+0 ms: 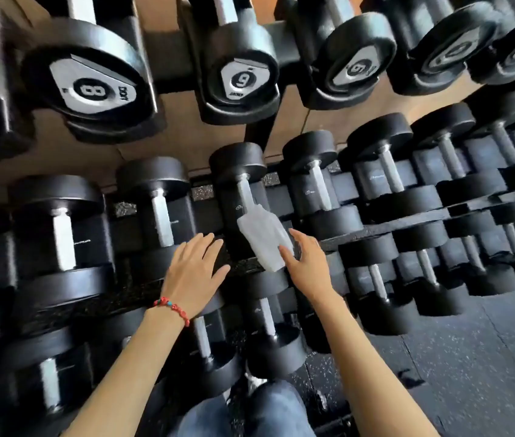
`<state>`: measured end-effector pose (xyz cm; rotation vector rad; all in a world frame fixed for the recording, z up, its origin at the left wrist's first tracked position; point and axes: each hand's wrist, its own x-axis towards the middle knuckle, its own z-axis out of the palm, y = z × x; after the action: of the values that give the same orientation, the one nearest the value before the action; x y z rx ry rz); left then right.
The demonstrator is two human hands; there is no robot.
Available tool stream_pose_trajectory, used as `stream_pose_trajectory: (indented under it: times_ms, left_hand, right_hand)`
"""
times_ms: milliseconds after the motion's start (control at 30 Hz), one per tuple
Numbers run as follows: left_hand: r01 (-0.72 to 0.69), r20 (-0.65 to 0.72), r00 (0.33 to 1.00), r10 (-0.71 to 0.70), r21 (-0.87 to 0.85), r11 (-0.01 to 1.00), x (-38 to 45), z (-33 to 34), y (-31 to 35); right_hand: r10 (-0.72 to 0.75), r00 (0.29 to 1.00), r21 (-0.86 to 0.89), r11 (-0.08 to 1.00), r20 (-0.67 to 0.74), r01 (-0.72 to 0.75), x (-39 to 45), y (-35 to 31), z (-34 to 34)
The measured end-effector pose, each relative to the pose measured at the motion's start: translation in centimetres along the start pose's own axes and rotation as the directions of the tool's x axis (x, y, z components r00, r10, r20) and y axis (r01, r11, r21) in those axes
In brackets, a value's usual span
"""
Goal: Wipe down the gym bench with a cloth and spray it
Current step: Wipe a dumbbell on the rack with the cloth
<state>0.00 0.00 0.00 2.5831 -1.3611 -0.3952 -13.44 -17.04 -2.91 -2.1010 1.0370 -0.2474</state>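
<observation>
A white object [261,239], which looks like a folded cloth, lies on a dumbbell on the middle tier of the rack; blur keeps me from being sure what it is. My right hand [305,266] is beside its lower right edge with fingers spread. The thumb touches the white object and the fingers lie along its right side, not closed round it. My left hand [194,274], with a red bead bracelet at the wrist, hovers flat and open over the rack edge just left of it. No gym bench or spray bottle is in view.
A three-tier rack [407,223] of black dumbbells fills the view. Dumbbells marked 8 [92,89] and 6 [243,78] sit on the top tier. Speckled black rubber floor [477,373] lies at the lower right. My knees in jeans [269,411] are below.
</observation>
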Motion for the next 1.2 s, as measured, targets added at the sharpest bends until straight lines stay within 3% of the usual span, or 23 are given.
stream_pose_trajectory:
  times_ms: [267, 467, 733, 900, 1000, 1200]
  left_hand:
    - [0.099, 0.012, 0.995, -0.099, -0.039, 0.994, 1.4, 2.6, -0.7]
    - [0.153, 0.009, 0.988, -0.153, -0.049, 0.987, 1.2, 3.2, -1.7]
    - [0.151, 0.012, 0.989, -0.150, -0.046, 0.988, 0.4, 3.2, -1.9]
    - [0.107, 0.010, 0.994, -0.107, -0.040, 0.993, -0.7, 2.9, -1.9]
    - [0.070, 0.008, 0.998, -0.070, -0.046, 0.996, -1.5, 2.9, -2.2]
    - [-0.097, 0.049, 0.994, 0.100, -0.064, 0.993, -3.3, 3.2, -1.6]
  right_hand:
    - [0.219, 0.953, -0.003, 0.975, 0.210, -0.223, 7.4, 1.7, 3.9]
    - [0.287, 0.934, -0.083, 0.958, 0.213, -0.275, 8.8, 3.1, 5.4]
    - [0.359, 0.900, 0.240, 0.877, 0.249, -0.417, 7.8, 3.3, 6.0]
    - [0.378, 0.889, 0.478, 0.749, 0.259, -0.458, 4.6, 3.4, 6.1]
    - [0.372, 0.893, 0.612, 0.653, 0.254, -0.446, 2.0, 3.5, 5.7]
    - [0.419, 0.900, 0.685, 0.622, 0.117, -0.379, -5.5, 3.0, 4.2]
